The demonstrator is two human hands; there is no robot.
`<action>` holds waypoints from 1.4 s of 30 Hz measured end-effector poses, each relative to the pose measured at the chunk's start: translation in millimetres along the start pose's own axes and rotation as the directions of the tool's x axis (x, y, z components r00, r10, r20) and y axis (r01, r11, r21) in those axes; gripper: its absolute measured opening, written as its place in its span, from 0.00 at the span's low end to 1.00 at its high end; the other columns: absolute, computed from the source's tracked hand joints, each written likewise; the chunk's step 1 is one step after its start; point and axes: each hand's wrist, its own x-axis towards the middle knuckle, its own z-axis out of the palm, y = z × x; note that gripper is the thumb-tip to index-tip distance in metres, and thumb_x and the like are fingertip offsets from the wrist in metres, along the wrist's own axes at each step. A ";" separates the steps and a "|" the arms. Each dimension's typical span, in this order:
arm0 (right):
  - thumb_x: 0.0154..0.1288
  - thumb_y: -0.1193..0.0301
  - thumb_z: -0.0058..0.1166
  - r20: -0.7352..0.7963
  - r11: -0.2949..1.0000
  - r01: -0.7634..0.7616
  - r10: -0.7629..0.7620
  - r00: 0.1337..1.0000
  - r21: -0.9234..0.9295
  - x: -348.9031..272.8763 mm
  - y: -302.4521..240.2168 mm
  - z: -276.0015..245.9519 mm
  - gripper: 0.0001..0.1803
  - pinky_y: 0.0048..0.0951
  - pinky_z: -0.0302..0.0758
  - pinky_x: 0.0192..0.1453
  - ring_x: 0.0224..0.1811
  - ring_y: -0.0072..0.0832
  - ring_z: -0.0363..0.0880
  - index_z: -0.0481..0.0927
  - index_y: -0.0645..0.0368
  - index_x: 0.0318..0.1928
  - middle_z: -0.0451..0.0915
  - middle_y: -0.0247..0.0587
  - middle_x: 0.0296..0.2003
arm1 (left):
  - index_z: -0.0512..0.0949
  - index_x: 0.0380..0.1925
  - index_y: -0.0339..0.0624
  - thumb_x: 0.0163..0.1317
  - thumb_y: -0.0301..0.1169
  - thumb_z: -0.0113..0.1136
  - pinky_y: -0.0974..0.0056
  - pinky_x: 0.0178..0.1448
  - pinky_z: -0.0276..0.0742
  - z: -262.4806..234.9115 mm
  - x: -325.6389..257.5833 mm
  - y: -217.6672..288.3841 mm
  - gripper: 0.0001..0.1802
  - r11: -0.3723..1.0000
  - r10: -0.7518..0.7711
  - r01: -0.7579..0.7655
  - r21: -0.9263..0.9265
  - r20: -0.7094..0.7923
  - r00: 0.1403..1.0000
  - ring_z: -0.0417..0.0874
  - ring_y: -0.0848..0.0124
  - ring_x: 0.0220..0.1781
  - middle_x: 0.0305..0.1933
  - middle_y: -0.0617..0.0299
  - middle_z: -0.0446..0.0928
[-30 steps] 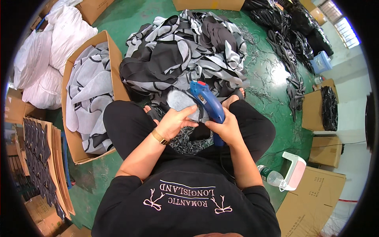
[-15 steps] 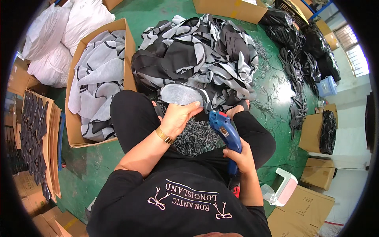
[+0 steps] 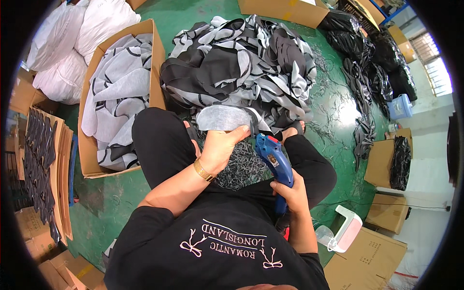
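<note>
My left hand pinches the lower edge of a rounded grey fabric piece with a dark border, thumb stretched toward its right end. My right hand is wrapped round the handle of a blue handheld electric cutter with a red part on top. The cutter's head is at the fabric's right end, close to my left thumb; exactly where the blade touches is too small to make out. Just beyond lies a large heap of grey and black fabric pieces.
To the left stands a cardboard box filled with similar pieces, white sacks behind it. Thin fabric scraps lie between my legs and across the green floor. Black plastic bags and a white-pink appliance are at the right.
The cutter and my right hand have shifted slightly left. My left hand still holds the fabric piece, which now lies a little lower and flatter.
</note>
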 end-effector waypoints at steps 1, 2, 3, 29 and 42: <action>0.48 0.74 0.63 -0.005 1.000 -0.004 0.004 1.000 0.012 0.1 -1.0 0.5 0.19 0.23 0.72 0.29 0.23 0.20 0.74 0.74 0.67 0.42 0.76 0.34 0.25 | 0.79 0.40 0.31 0.59 0.23 0.62 0.65 0.51 0.79 0.8 -1.1 0.9 0.10 1.000 0.000 -0.001 0.017 0.008 1.000 0.83 0.69 0.42 0.41 0.56 0.81; 0.48 0.74 0.63 -0.006 1.000 -0.005 0.005 1.000 0.014 0.6 -1.0 0.2 0.19 0.23 0.72 0.29 0.23 0.20 0.74 0.74 0.67 0.42 0.76 0.34 0.25 | 0.79 0.40 0.31 0.59 0.23 0.62 0.65 0.51 0.79 0.1 -1.2 0.2 0.10 1.000 -0.001 0.001 0.019 0.008 1.000 0.83 0.69 0.42 0.41 0.56 0.81; 0.48 0.75 0.62 0.000 1.000 -0.006 0.006 1.000 0.012 1.2 -1.0 -0.4 0.19 0.23 0.72 0.29 0.23 0.20 0.74 0.74 0.67 0.42 0.76 0.34 0.25 | 0.79 0.40 0.30 0.59 0.23 0.62 0.65 0.52 0.79 -1.5 -1.1 -0.8 0.10 0.999 0.002 -0.003 0.036 0.011 1.000 0.83 0.69 0.42 0.41 0.56 0.81; 0.47 0.75 0.61 0.139 0.990 -0.063 0.045 0.989 0.127 9.7 -19.3 -8.9 0.20 0.25 0.74 0.28 0.24 0.24 0.75 0.75 0.67 0.43 0.76 0.38 0.31 | 0.78 0.41 0.35 0.52 0.22 0.60 0.69 0.46 0.73 2.9 -12.7 60.9 0.14 0.738 -0.201 -0.026 0.675 0.256 0.945 0.77 0.77 0.41 0.39 0.65 0.79; 0.45 0.68 0.71 -0.058 0.961 0.256 -0.263 0.963 -0.103 50.1 -29.6 24.4 0.26 0.21 0.73 0.33 0.28 0.18 0.74 0.75 0.64 0.45 0.77 0.34 0.30 | 0.75 0.50 0.37 0.60 0.25 0.61 0.69 0.50 0.74 10.2 -26.3 19.1 0.17 0.958 -0.152 0.084 0.273 0.236 0.960 0.77 0.77 0.46 0.44 0.64 0.78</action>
